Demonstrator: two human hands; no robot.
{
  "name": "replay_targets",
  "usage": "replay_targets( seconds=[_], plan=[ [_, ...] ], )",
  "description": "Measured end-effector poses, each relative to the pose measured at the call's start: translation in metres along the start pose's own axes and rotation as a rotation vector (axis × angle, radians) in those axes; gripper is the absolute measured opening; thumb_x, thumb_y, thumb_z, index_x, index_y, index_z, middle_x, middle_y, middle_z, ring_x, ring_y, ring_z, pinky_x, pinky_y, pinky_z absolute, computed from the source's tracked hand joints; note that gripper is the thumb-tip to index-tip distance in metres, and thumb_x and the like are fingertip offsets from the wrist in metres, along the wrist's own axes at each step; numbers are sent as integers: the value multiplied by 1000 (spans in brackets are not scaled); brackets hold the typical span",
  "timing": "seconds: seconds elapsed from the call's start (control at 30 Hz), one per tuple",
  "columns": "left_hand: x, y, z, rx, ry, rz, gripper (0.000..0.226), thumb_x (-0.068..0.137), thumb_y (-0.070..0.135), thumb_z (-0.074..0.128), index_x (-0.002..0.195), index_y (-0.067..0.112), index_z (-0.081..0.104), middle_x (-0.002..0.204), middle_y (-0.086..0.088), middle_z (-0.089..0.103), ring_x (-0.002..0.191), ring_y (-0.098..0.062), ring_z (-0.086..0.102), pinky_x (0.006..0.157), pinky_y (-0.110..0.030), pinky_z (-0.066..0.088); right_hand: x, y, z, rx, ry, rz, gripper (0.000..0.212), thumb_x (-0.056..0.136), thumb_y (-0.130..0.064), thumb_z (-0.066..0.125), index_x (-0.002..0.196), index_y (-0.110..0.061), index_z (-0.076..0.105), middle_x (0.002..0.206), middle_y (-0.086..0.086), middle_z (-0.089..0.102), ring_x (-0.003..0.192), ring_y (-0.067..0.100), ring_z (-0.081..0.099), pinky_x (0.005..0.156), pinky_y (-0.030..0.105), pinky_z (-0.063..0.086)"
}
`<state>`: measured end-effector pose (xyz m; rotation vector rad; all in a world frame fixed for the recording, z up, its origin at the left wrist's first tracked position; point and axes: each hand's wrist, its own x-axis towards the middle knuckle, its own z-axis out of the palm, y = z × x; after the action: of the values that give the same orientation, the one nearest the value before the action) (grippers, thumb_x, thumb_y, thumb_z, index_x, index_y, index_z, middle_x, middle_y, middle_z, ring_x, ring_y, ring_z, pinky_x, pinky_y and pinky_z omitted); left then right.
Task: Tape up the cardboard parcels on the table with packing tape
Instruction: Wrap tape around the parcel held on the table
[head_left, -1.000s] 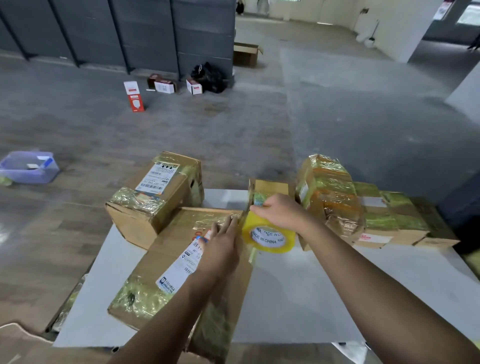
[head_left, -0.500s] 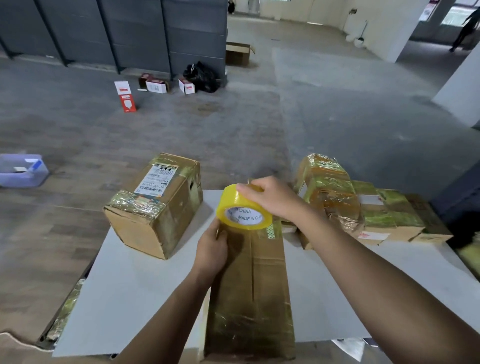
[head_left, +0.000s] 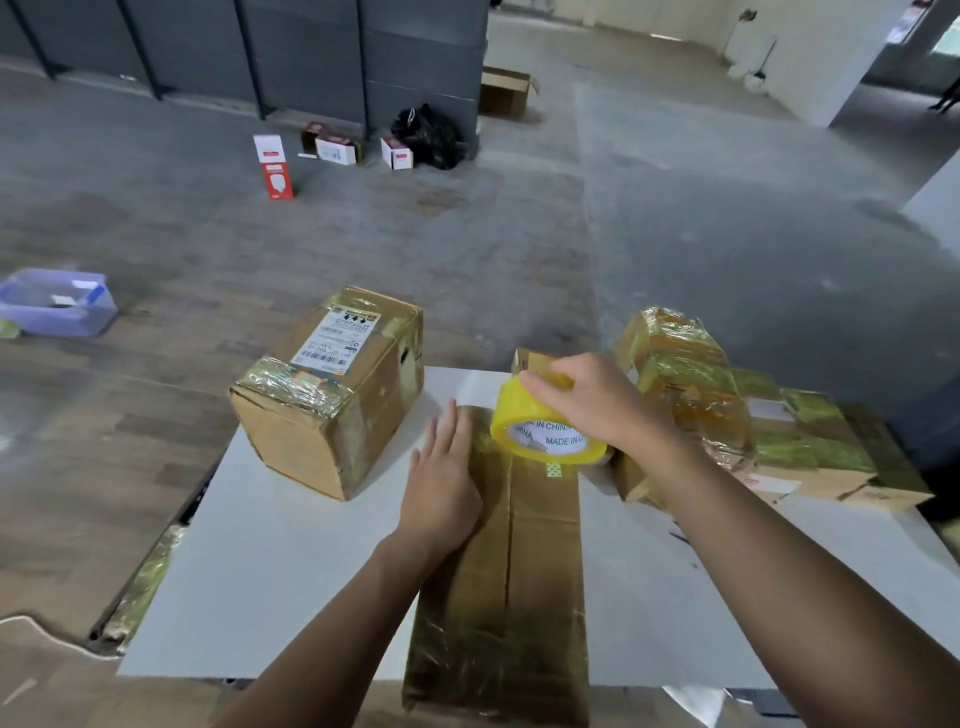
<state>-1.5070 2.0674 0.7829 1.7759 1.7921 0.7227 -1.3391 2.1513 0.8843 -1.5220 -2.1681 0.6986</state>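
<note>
We see long parcel (head_left: 519, 597) running from near edge to far edge of table (head_left: 291, 571); right hand (head_left: 592, 405) grips tape roll (head_left: 540, 436) at its far end, left hand (head_left: 441, 488) flat, fingers straight, pressing just beside.

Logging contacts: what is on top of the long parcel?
Left hand flat on the long parcel; right hand holds the tape roll over its far end. Beneath the roll is hidden.

Yellow tape roll (head_left: 540, 434) with a white core, brown parcel (head_left: 511, 582), white table (head_left: 270, 561), grey floor (head_left: 701, 234)
</note>
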Motion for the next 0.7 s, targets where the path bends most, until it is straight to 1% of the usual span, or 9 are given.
replay_targets(
  seconds=[0.03, 0.13, 0.23, 0.3, 0.37, 0.47, 0.57, 0.67, 0.7],
  plan=[
    [1, 2, -1, 80, -39, 59, 74, 93, 1, 35, 157, 15, 0, 164, -2, -7, 151, -23, -6, 121, -47, 11, 0, 3, 0, 42, -22, -5, 84, 74, -72, 46, 99, 5, 66, 98, 24, 68, 92, 34, 66, 80, 48, 53],
    [3, 4, -1, 219, -111, 106, 66, 103, 30, 31, 156, 17, -6, 164, 2, -8, 150, -15, -13, 122, -45, 7, -6, 14, -5, 223, -61, 58, 81, 71, -77, 53, 96, -1, 69, 90, 21, 70, 75, 23, 67, 72, 40, 53],
    [4, 0, 2, 379, -128, 87, 66, 101, 45, 17, 156, 18, -7, 164, 2, -9, 150, -15, -15, 123, -46, 4, -11, 23, 0, 320, -68, 136, 87, 71, -78, 58, 96, 6, 64, 80, 25, 66, 66, 18, 58, 65, 30, 44],
    [3, 1, 2, 414, -126, 82, 70, 95, 49, 8, 156, 19, -10, 164, 3, -11, 149, -14, -17, 123, -44, 0, -9, 17, -2, 237, -79, 116, 81, 76, -73, 57, 88, 7, 62, 67, 15, 59, 61, 15, 53, 62, 29, 39],
    [4, 2, -1, 441, -133, 87, 71, 94, 49, 6, 155, 18, -11, 163, 2, -12, 149, -14, -18, 122, -43, -4, -5, 14, -15, 98, -81, 88, 74, 83, -67, 58, 72, 6, 54, 61, 6, 41, 56, 13, 41, 57, 31, 29],
    [2, 5, -6, 483, -147, 85, 66, 102, 46, 15, 155, 16, -10, 163, 0, -13, 149, -17, -19, 122, -45, -5, -9, 23, -38, -121, -47, 106, 60, 87, -60, 59, 61, -11, 39, 63, 6, 26, 56, 16, 27, 58, 34, 20],
    [5, 16, -4, 584, -159, 65, 66, 103, 44, 15, 155, 10, -6, 164, -7, -9, 150, -24, -15, 120, -51, -5, -17, 29, -39, -227, -12, 124, 59, 88, -61, 56, 60, -12, 39, 59, 6, 30, 53, 20, 30, 55, 33, 22],
    [14, 33, 9, 605, -107, 73, 73, 98, 46, 9, 154, 0, 2, 163, -17, -1, 151, -29, -9, 120, -46, -7, -19, 29, -32, -258, 26, 90, 63, 89, -61, 55, 72, 0, 62, 66, 14, 57, 63, 26, 54, 58, 32, 42],
    [16, 37, 13, 569, -93, 102, 77, 95, 49, 6, 154, 1, 1, 163, -17, -3, 151, -28, -10, 119, -42, -9, -20, 29, -33, -242, 37, 83, 62, 89, -60, 55, 74, 0, 63, 68, 13, 58, 65, 26, 56, 59, 32, 43]
  ],
)
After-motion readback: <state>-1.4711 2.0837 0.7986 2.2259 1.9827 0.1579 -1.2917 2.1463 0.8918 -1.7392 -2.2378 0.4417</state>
